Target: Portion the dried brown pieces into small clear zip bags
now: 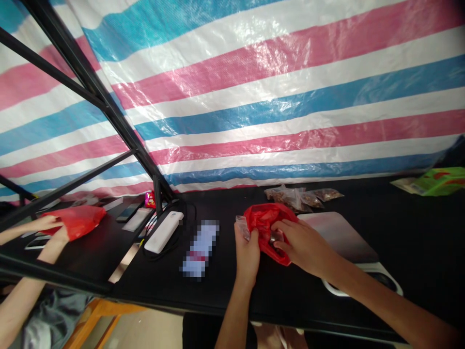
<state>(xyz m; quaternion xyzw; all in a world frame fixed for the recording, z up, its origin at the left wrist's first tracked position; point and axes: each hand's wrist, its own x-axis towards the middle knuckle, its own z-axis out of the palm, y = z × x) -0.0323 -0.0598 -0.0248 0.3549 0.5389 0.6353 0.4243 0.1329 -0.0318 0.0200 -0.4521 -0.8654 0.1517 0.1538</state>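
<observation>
Red thin-plastic bag [262, 224] sits bunched above the black tabletop [203, 295], held between both hands. The left hand [247, 257] keeps a narrow grip on a small clear plastic packet [242, 228] at the bag's edge, steadying it, while the right hand [305, 245] spreads its fingers across the mouth, beside a shiny metallic object [276, 236]; whether it holds that, I cannot tell. Clear bags of brown nuts [301, 198] lie just beyond.
</observation>
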